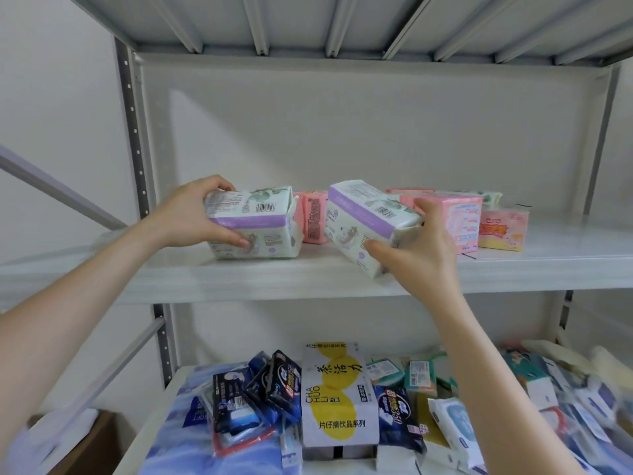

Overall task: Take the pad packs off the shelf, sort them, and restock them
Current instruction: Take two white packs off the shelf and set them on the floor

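My left hand [191, 214] grips a white and purple pad pack [260, 228] that stands on the white metal shelf [239, 272], fingers over its top and thumb on its front. My right hand [421, 248] holds a second white and purple pad pack [363, 217], tilted with one corner on the shelf. Between and behind them stands a pink pack [313, 217]. To the right sit another pink pack [462, 217] and a pink and yellow pack [503, 231], with a white and green pack [489, 197] behind.
The lower shelf [161, 402] carries a jumble of goods: dark blue packs [270, 389], a white and yellow box [337, 392], teal and white packs [421, 375], and blue wrapped bundles [185, 440]. A cardboard box [99, 440] stands at the lower left. Grey uprights [135, 138] frame the shelf.
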